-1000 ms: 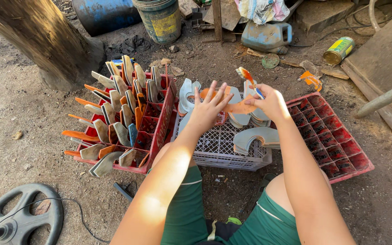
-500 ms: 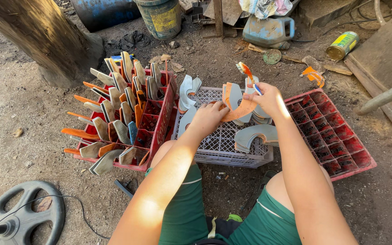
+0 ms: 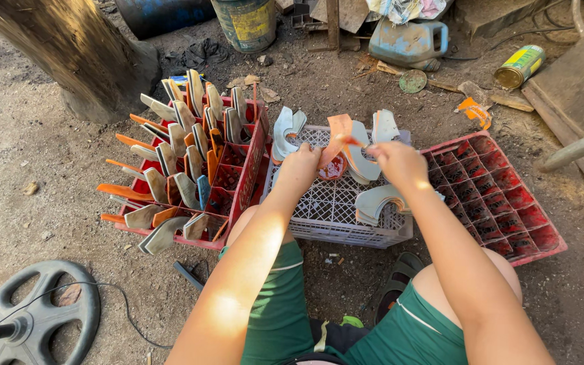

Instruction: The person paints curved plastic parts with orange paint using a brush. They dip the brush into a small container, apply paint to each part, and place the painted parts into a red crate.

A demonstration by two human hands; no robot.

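Observation:
My left hand (image 3: 299,165) grips a curved orange shoe-sole piece (image 3: 336,135) above an upturned white plastic crate (image 3: 336,209). My right hand (image 3: 397,162) is closed around a small brush handle whose tip touches the orange piece. A small red pot (image 3: 333,167) sits on the crate just below the piece. Pale curved sole pieces (image 3: 373,201) lie on the crate, and more (image 3: 285,132) lean at its far edge.
A red crate (image 3: 248,169) on the left holds several upright grey and orange sole pieces. A second red crate (image 3: 508,196) with bare compartments lies to the right. A tree trunk (image 3: 69,47), buckets, a jerrycan (image 3: 407,40), a tin can (image 3: 520,65) and a weight plate (image 3: 35,318) surround them.
Both hands have come down and closer to me with the orange piece, which now hangs lower over the red pot. The camera view has tilted slightly.

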